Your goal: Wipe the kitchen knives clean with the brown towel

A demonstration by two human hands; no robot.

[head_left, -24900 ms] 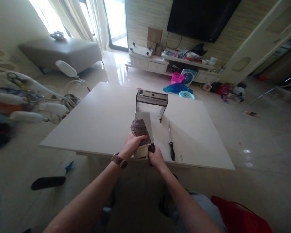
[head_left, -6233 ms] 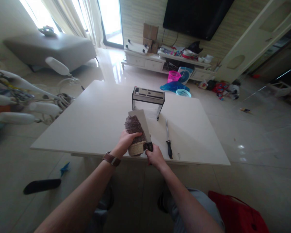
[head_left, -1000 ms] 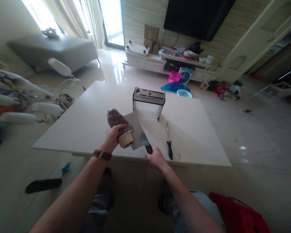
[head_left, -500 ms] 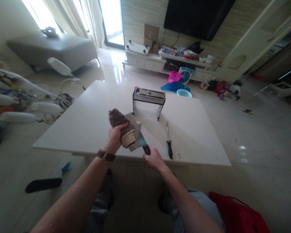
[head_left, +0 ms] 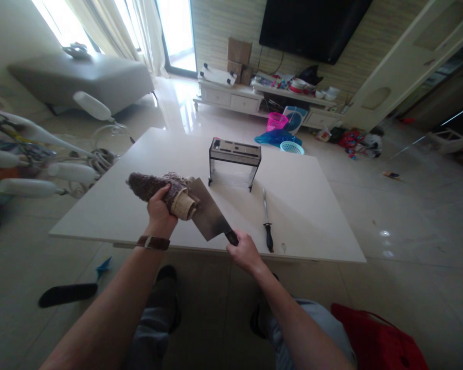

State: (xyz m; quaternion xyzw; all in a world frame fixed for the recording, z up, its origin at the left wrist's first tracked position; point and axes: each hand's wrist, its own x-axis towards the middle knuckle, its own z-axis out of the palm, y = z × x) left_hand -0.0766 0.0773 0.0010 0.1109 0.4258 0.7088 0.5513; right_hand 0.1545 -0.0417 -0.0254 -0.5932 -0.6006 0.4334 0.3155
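Observation:
My left hand (head_left: 161,209), with a brown watch strap at the wrist, is closed around a bunched fuzzy cloth (head_left: 144,186), purple-brown with a beige side folded out. My right hand (head_left: 245,252) grips the black handle of a cleaver (head_left: 210,213) above the table's near edge. The cleaver's broad blade slants up and left, its far end by the cloth; whether they touch there I cannot tell. Beyond the blade stands a knife block (head_left: 235,162) with a slotted metal top and clear sides. A sharpening steel (head_left: 268,221) with a black handle lies to the right.
The white table (head_left: 312,216) spans the middle of the view. A floor lamp (head_left: 38,131) with white shades leans in at left. On the floor are a dark long object (head_left: 67,295) at lower left and a red bag (head_left: 374,336) at lower right. Baskets (head_left: 292,148) stand beyond the table.
My left hand and the cloth have moved left, off most of the blade, so more of the cleaver shows. My right hand has stayed nearly in place.

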